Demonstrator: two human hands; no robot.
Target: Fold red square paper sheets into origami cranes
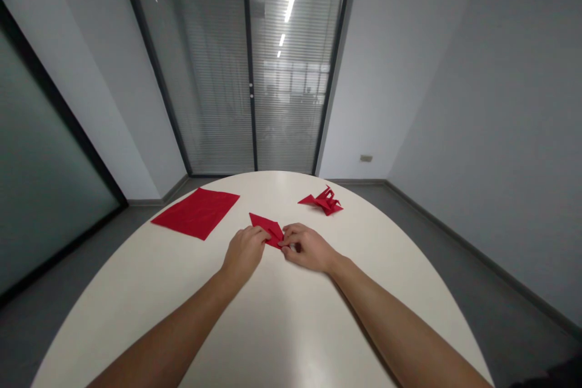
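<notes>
A partly folded piece of red paper [271, 227] lies on the white table between my hands. My left hand [248, 247] is closed at its near left side, fingertips pressed on the paper. With thumb and fingers pinched, my right hand [307, 247] grips the paper's right end. The fingers cover parts of the folds there. Beyond my right hand rests a folded red paper figure [325, 200] with pointed wings and thin raised parts. Off to the left a flat, unfolded sheet of red paper [197, 212] lies near the table's edge.
The white table [273, 321] has a rounded far edge. Behind it stands a glass partition with blinds [291, 115] in dark frames. Grey walls [491, 91] rise on the right, with a socket plate [366, 158] low down. Dark floor shows around the table.
</notes>
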